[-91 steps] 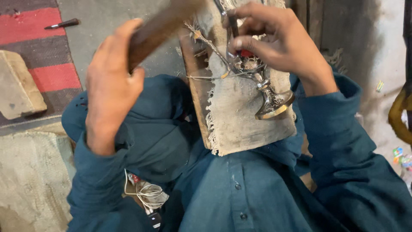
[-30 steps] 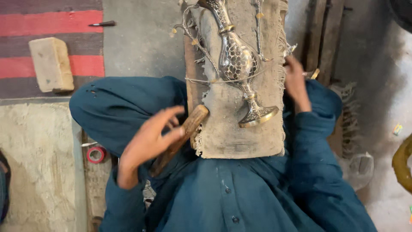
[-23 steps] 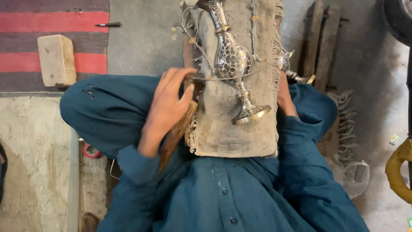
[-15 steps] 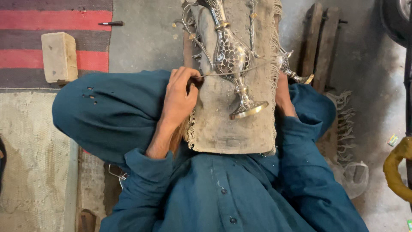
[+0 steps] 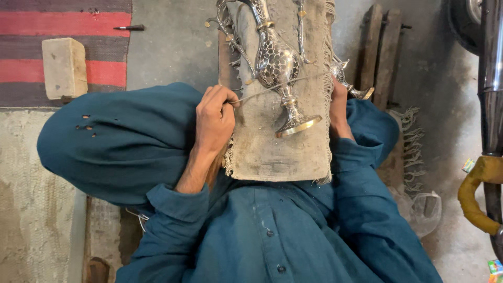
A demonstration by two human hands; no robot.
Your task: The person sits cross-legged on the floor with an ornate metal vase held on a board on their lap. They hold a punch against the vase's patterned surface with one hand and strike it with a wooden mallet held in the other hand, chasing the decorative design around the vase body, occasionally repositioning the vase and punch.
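Silver ewer (image 5: 276,63) — left hand (image 5: 215,118) perhaps pinching wire (image 5: 267,90)

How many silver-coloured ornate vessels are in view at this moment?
2. One ornate ewer lies tied by a wire on the cloth-covered board, beside the left hand. A second silver piece shows partly behind the board's right edge, by the right hand. More may be hidden.

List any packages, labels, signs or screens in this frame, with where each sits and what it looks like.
Small wrapper: on the floor at the right, beside the yellow hose; flat, light with green and blue.
Colourful packet: bottom right corner, cut off by the frame edge; green, yellow and red.
Clear plastic bag: on the floor by the person's right sleeve; crumpled, see-through.
No signs or screens in view.
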